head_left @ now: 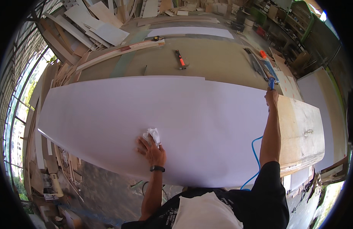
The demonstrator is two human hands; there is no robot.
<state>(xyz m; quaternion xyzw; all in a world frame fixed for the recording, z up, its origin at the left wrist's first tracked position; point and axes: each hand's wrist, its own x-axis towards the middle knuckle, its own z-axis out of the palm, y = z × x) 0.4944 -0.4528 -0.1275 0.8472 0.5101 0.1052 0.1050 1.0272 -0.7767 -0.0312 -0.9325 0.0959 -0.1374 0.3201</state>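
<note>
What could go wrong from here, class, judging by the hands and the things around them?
The blue hose hangs over the white sheet beside the right forearm, so it might drag or snag. Any grit under the white cloth at the left hand could scratch the sheet. The blue tool in the right hand might knock the tools lying just beyond.

Near the top centre of the frame, a hammer [180, 58] with an orange-and-black handle lies below a long white strip [191, 32], with a tape measure [156, 38] near a long wooden strip [119, 54] to its left. Boards [79, 21] lean in the upper left; cluttered shelves [296, 24] fill the upper right, above an orange-handled tool [263, 54].
</note>
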